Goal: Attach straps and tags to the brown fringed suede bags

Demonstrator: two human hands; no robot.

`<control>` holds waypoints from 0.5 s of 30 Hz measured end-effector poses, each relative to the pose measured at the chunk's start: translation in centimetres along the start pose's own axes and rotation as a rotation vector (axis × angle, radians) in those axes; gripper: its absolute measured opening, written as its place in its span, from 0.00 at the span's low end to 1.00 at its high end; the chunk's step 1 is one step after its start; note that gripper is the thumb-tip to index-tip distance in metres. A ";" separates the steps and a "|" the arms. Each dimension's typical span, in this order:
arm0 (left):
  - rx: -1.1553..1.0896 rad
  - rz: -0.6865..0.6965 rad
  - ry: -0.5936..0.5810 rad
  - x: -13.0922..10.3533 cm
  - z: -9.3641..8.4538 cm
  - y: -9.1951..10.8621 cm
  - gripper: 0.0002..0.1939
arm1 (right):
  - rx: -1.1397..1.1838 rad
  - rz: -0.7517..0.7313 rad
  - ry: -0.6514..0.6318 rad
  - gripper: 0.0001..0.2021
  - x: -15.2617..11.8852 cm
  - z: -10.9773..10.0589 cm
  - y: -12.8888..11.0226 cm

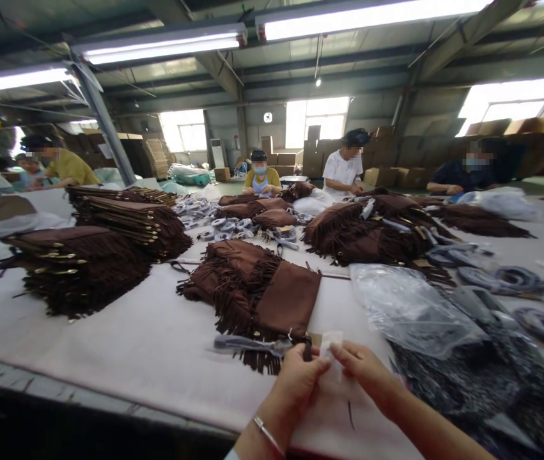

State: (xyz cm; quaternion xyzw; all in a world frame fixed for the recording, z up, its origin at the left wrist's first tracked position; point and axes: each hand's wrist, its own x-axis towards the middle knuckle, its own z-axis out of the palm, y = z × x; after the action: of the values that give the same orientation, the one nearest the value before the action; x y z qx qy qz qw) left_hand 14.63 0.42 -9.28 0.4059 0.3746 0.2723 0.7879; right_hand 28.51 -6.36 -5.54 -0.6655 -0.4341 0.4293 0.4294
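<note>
Left hand [295, 377], curled nearly closed, seemingly held a dark loop [307, 348] at the bag's [288, 300] near corner; right hand [367, 370] pinched a white slip [332, 348] beside it. I judged the bag, on the table [123, 364], partly done: wrapped strap [252, 345] at its near edge, slip unreleased.

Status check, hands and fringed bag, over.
Left hand gripping dark loop; right hand pinching whitish slip. Brown fringed bag lying just beyond. Grey wrapped piece across its fringe.

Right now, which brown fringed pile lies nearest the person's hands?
The central pile, its near corner by the left hand; the stacks at left and the heap at right lie farther away.
</note>
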 end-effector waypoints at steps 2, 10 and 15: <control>0.076 0.043 0.035 0.0 0.3 -0.2 0.17 | 0.071 0.097 0.092 0.27 0.7 0.2 0.3; -0.230 -0.260 -0.060 0.2 -1.2 0.9 0.18 | -0.019 0.081 0.200 0.20 0.8 -0.4 1.0; -0.353 -0.322 -0.122 0.4 -1.7 1.8 0.05 | -0.141 0.104 0.131 0.15 -0.9 -0.9 0.5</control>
State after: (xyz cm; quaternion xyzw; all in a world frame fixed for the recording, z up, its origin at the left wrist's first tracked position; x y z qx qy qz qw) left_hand 13.23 2.36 -8.60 0.2125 0.3329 0.1793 0.9011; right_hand 29.29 -7.52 -5.62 -0.7423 -0.3990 0.3750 0.3863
